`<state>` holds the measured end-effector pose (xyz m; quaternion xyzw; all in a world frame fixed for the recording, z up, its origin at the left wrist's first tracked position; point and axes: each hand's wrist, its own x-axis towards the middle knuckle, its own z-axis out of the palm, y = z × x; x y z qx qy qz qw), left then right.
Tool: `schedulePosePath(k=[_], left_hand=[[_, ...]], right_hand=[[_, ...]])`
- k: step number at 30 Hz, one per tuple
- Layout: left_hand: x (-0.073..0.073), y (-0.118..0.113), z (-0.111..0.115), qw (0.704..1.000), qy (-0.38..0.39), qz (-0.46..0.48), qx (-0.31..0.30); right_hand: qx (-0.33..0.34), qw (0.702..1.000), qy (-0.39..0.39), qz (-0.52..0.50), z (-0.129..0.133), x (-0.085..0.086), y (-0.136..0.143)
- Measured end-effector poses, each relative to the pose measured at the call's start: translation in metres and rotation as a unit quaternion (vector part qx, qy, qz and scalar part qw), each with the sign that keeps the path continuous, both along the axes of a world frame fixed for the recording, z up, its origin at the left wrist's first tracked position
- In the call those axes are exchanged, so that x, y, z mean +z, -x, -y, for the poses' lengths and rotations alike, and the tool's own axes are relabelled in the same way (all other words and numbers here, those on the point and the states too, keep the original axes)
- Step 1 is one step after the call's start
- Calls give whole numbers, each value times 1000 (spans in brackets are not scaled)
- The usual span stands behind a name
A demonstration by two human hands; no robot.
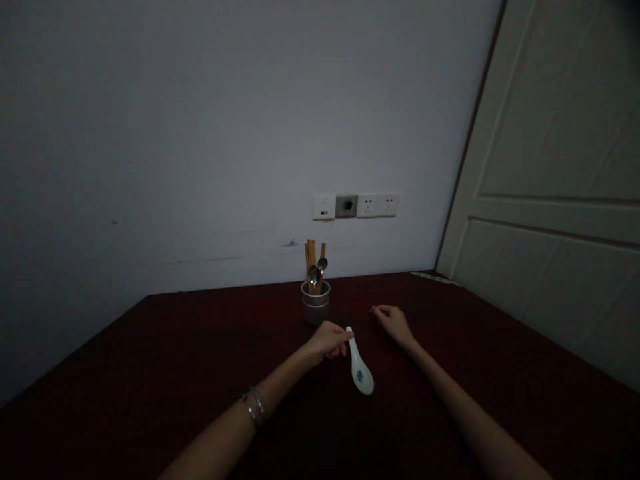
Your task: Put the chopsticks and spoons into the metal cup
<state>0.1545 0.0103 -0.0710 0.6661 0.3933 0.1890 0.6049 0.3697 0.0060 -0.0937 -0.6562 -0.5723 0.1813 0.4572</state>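
My left hand (329, 339) pinches the handle end of a white soup spoon (361, 373) with a blue mark in its bowl. The spoon's bowl points toward me and to the right; whether it touches the table cannot be made out. To the right, my right hand (393, 323) rests on the table with its fingers curled in, and nothing shows in them. Just beyond my left hand stands a grey metal cup (316, 311). Wooden chopsticks (312, 257) and metal spoons (315, 275) stick up out of it.
The dark red table (225, 347) meets a pale wall (225, 133) at the back. Wall sockets (377, 205) sit above the cup. A light panelled door (550, 167) borders the right side, and a thin flat strip (433, 277) lies in the far right corner.
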Motion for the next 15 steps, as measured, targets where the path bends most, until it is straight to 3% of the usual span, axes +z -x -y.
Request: schedulePosePath(k=[7, 15], left_hand=[[11, 1, 3, 999, -16, 26, 13], [56, 19, 1, 991, -59, 100, 70]], right_hand=[[-2, 1000, 6, -6, -1, -2, -1], [25, 998, 11, -54, -4, 0, -2]])
